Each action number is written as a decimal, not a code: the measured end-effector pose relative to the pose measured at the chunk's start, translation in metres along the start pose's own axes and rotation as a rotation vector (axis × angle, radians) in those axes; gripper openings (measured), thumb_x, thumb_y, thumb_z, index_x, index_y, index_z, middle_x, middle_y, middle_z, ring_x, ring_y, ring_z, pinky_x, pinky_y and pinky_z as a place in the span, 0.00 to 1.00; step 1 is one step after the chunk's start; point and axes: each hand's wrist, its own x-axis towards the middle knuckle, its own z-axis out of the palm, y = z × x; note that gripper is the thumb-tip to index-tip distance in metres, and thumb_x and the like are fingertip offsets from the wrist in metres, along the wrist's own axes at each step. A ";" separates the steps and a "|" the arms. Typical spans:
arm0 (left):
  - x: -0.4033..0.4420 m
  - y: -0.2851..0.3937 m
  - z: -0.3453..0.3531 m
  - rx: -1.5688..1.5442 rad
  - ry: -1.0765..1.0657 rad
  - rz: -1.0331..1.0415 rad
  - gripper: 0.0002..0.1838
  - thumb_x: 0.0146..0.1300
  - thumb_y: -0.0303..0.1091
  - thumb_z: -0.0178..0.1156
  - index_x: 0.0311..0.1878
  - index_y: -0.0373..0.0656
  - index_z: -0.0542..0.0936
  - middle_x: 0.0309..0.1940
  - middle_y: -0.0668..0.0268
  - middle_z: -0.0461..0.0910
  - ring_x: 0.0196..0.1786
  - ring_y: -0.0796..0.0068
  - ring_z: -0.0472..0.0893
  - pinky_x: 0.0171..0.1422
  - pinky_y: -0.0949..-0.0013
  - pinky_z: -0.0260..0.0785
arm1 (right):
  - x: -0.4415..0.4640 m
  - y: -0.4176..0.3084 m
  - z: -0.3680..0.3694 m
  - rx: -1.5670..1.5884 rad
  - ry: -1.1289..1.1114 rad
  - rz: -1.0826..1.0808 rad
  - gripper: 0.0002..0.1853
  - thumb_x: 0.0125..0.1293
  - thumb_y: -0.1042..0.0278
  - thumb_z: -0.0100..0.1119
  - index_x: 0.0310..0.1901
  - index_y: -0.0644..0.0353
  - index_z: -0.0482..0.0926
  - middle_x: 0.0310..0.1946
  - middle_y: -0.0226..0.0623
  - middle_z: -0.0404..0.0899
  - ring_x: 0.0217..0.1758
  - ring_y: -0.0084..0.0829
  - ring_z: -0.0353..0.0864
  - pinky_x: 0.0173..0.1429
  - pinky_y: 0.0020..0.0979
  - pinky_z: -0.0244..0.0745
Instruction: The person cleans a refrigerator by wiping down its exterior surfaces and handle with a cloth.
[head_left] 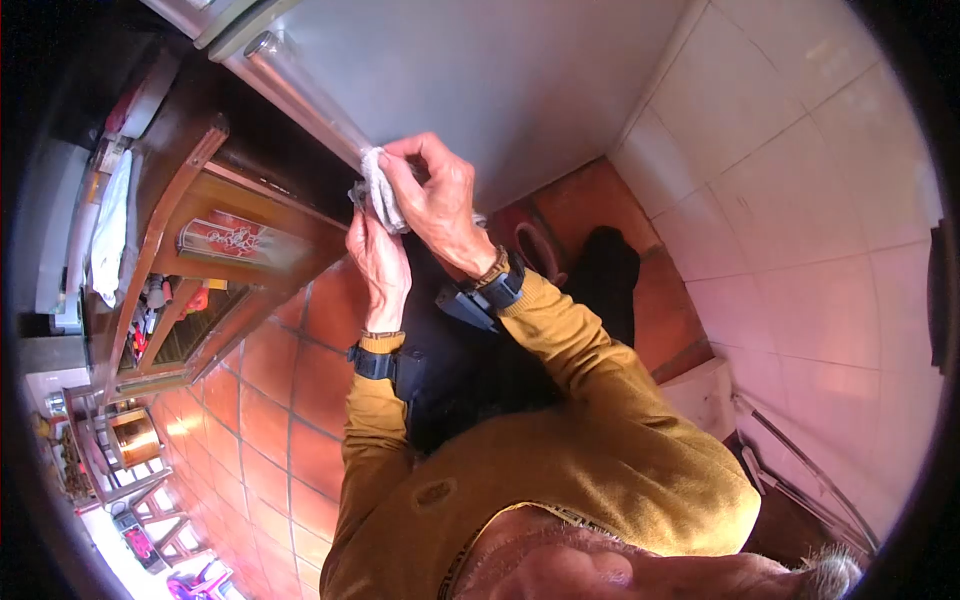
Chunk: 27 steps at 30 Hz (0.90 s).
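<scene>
A long metallic bar-shaped handle [305, 95] runs along the edge of a pale grey door panel [480, 70]. Around its lower end is a bunched white cloth [379, 190]. My right hand [437, 195] pinches the cloth from the right, thumb and fingers closed on it. From below and left, my left hand [378, 262] holds the same cloth, its fingers partly hidden behind the folds. Both wrists carry dark bands below mustard sleeves.
Left of the hands stands a wooden cabinet [170, 240] with an open compartment of small items. A white cloth [112, 230] lies on top. White wall tiles [780, 190] rise at the right. Terracotta tiles [265, 380] cover the floor.
</scene>
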 end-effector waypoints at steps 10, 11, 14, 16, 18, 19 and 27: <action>-0.004 -0.004 -0.005 0.043 -0.021 -0.060 0.18 0.74 0.40 0.51 0.57 0.36 0.75 0.51 0.64 0.77 0.55 0.75 0.76 0.61 0.69 0.69 | -0.015 0.015 -0.007 -0.196 0.009 -0.128 0.06 0.59 0.72 0.66 0.33 0.64 0.78 0.27 0.42 0.79 0.28 0.36 0.81 0.33 0.33 0.75; -0.010 -0.004 -0.004 0.026 -0.005 -0.062 0.18 0.74 0.40 0.52 0.58 0.36 0.74 0.52 0.65 0.77 0.55 0.75 0.76 0.61 0.68 0.69 | -0.012 0.009 -0.006 -0.213 0.003 -0.099 0.06 0.59 0.72 0.66 0.33 0.64 0.79 0.27 0.43 0.78 0.28 0.37 0.81 0.33 0.32 0.75; -0.011 0.004 0.005 0.005 -0.120 0.044 0.21 0.72 0.42 0.56 0.60 0.36 0.74 0.53 0.65 0.77 0.55 0.76 0.75 0.61 0.69 0.68 | -0.027 0.033 -0.010 -0.281 0.012 -0.109 0.06 0.59 0.73 0.66 0.33 0.64 0.79 0.27 0.43 0.78 0.27 0.36 0.81 0.32 0.32 0.74; -0.013 -0.002 0.008 0.250 -0.083 0.047 0.20 0.71 0.40 0.57 0.59 0.36 0.75 0.53 0.66 0.78 0.54 0.77 0.75 0.59 0.70 0.68 | -0.035 0.042 -0.011 -0.254 0.016 0.036 0.07 0.60 0.71 0.67 0.35 0.64 0.80 0.27 0.41 0.82 0.29 0.29 0.84 0.34 0.30 0.76; -0.017 -0.005 0.008 0.231 -0.035 0.046 0.18 0.71 0.39 0.57 0.57 0.36 0.78 0.50 0.67 0.79 0.52 0.80 0.75 0.57 0.72 0.69 | -0.035 0.043 -0.014 -0.284 -0.005 -0.048 0.07 0.61 0.71 0.66 0.35 0.64 0.80 0.27 0.41 0.82 0.29 0.28 0.83 0.33 0.29 0.76; -0.017 -0.004 0.008 0.255 -0.021 0.040 0.18 0.71 0.39 0.57 0.56 0.36 0.78 0.49 0.68 0.80 0.50 0.80 0.75 0.55 0.72 0.69 | -0.035 0.042 -0.015 -0.317 -0.006 -0.099 0.07 0.61 0.70 0.66 0.35 0.64 0.80 0.28 0.41 0.82 0.29 0.27 0.83 0.33 0.29 0.76; 0.000 0.008 0.014 0.519 0.118 0.424 0.10 0.69 0.33 0.60 0.44 0.35 0.80 0.37 0.66 0.82 0.38 0.79 0.77 0.44 0.71 0.71 | -0.019 0.023 -0.012 -0.257 -0.093 -0.231 0.05 0.60 0.74 0.64 0.33 0.63 0.78 0.28 0.42 0.78 0.27 0.33 0.80 0.32 0.32 0.75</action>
